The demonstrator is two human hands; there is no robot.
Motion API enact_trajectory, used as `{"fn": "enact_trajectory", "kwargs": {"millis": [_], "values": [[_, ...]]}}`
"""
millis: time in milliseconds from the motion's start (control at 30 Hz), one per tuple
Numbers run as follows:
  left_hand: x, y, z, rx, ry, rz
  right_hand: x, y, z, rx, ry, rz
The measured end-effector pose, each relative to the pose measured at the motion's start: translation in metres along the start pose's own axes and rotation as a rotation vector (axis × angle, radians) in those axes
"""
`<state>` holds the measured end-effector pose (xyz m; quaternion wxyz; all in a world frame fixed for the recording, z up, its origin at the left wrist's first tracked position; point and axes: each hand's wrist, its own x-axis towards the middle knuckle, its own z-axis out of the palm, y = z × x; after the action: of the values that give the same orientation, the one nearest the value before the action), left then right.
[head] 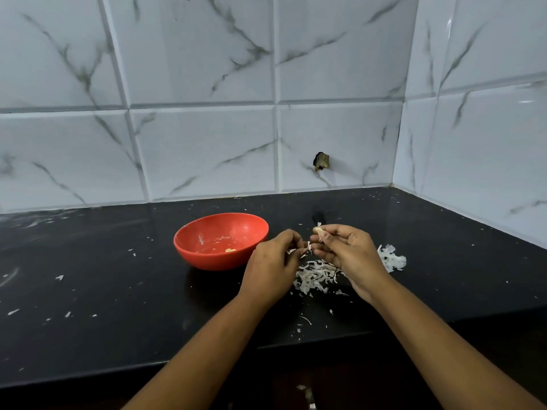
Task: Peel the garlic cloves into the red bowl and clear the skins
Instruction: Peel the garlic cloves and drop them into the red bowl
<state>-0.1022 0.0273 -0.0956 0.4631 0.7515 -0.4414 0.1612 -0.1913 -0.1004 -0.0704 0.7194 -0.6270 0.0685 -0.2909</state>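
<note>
The red bowl (207,258) stands on the black counter, left of both hands, with a small pale garlic piece (229,250) on its bottom. My right hand (349,253) pinches a garlic clove (318,230) at its fingertips, raised above the counter. My left hand (273,264) pinches a thin strip of white skin (307,247) just left of the right hand's fingers. A heap of white skins (313,276) lies on the counter under and between the hands. More skins (392,258) lie to the right of my right hand.
Small skin flakes (59,277) are scattered over the black counter (103,291). Marble-look tiled walls (207,143) close the back and right side. A dark stub (321,161) sticks out of the back wall. The counter's front edge steps back at the right.
</note>
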Motion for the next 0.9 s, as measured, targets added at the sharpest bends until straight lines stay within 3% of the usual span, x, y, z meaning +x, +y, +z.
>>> {"fn": "enact_trajectory", "kwargs": {"millis": [367,900], "values": [[0.001,0.004,-0.005,0.027,0.123,-0.005,-0.004,0.002,0.004,-0.065,-0.068,0.007],[0.001,0.007,-0.007,-0.084,0.136,-0.03,-0.012,0.002,0.006,-0.141,-0.118,-0.031]]}}
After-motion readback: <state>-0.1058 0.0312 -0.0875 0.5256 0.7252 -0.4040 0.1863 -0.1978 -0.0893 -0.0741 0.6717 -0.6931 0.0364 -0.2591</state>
